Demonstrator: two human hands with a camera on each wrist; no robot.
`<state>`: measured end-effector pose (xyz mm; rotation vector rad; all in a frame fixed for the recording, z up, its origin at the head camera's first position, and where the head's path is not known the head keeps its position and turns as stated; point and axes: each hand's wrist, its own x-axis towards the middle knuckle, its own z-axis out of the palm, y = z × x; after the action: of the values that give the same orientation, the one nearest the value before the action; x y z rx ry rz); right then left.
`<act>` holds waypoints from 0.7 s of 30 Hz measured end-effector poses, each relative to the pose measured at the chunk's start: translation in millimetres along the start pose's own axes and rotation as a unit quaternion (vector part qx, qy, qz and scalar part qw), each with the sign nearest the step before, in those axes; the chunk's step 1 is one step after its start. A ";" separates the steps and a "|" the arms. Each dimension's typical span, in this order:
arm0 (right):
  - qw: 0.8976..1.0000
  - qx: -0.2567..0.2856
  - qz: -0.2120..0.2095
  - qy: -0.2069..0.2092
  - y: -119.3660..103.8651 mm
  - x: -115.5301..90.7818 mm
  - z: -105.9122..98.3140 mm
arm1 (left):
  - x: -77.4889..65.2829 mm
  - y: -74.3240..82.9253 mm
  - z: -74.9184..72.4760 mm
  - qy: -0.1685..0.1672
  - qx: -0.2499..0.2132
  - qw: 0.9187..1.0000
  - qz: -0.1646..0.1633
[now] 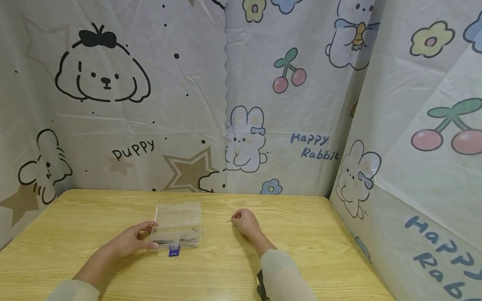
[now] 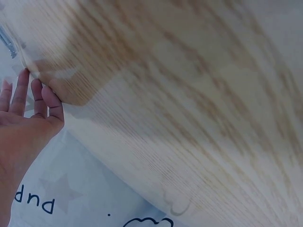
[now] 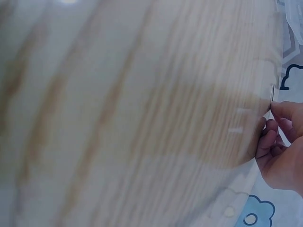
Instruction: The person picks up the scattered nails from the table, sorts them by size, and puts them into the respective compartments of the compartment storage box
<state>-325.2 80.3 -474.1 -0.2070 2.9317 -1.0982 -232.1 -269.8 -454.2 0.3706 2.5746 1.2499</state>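
Note:
A clear plastic case with a blue-purple tab at its front lies left of the table's middle. Several thin dark pieces show through it along its front part. My left hand rests at the case's left side, fingers and thumb spread, fingertips right at its edge; the left wrist view shows this hand with gently bent fingers. To the right of the case, my right hand pinches a thin pin-like piece between thumb and forefinger. It points up from the fingertips in the right wrist view.
A light wood-grain table spreads under both hands. Printed fabric hangs behind it and along both sides. A small black object shows beside the right sleeve.

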 end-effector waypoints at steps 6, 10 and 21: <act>1.000 -0.018 -0.005 0.000 -0.3 -2.0 1.5 | 0.2 -1.7 0.7 0.002 0.001 1.000 0.002; 1.000 -0.024 -0.008 -0.002 0.1 -3.3 1.2 | 0.3 -1.7 1.2 0.004 0.000 1.000 0.002; 1.000 0.011 -0.007 -0.007 2.1 -6.1 -3.6 | 0.0 -0.8 0.8 0.011 0.025 1.000 0.002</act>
<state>-319.6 85.0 -473.0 -0.2330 2.9087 -1.1259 -231.9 -269.7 -455.2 0.3737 2.6296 1.1981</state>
